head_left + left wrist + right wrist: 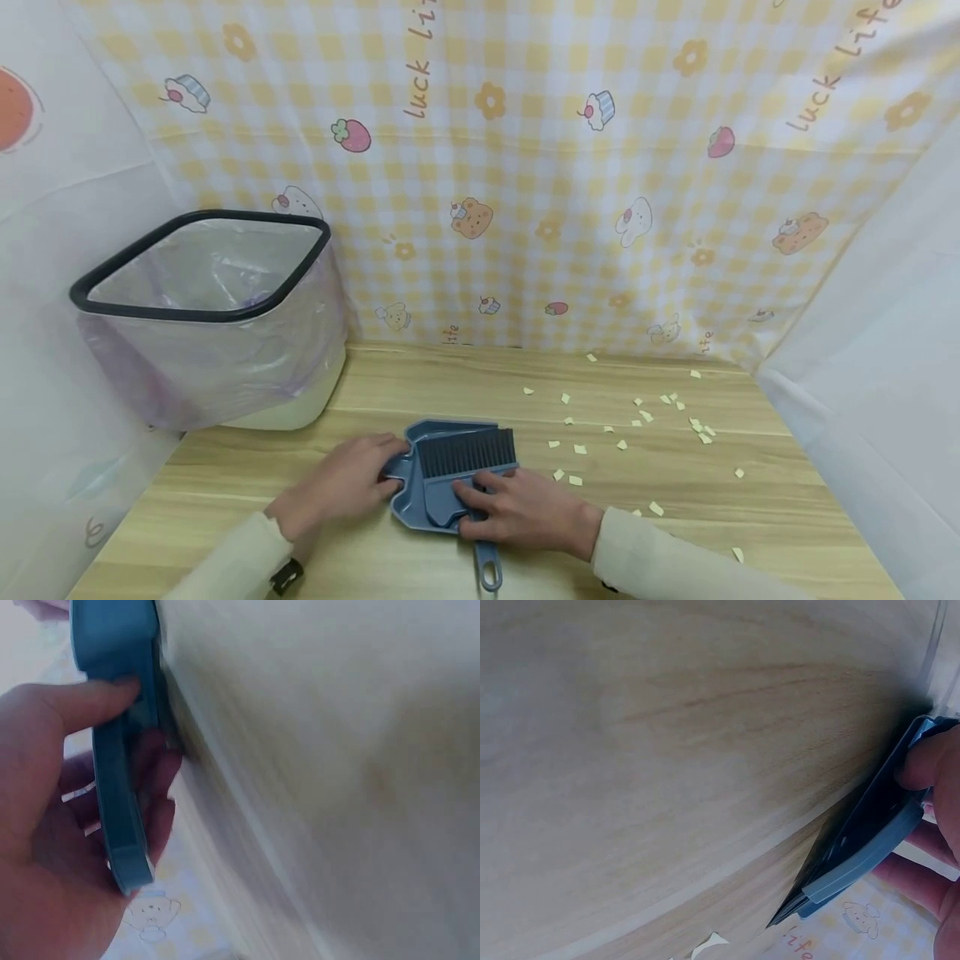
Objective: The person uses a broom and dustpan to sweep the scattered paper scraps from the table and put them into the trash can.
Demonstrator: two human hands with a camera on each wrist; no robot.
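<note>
A blue-grey dustpan (411, 510) lies on the wooden tabletop, with a matching hand brush (444, 502) resting in it, dark bristles towards the back. My left hand (341, 482) grips the dustpan's handle (116, 795); in the left wrist view the thumb lies on one side and fingers curl round the other. On the brush is my right hand (528, 510), thumb and fingers holding its body. The brush's looped handle (489, 567) sticks out past the dustpan towards me. In the right wrist view the brush (866, 855) shows beside the fingers, partly hidden.
Several small pale paper scraps (580, 449) are scattered over the right half of the tabletop (465, 379). A bin (296, 412) with a black rim and a translucent purple liner stands at the left. Behind hangs a yellow checked curtain (525, 192).
</note>
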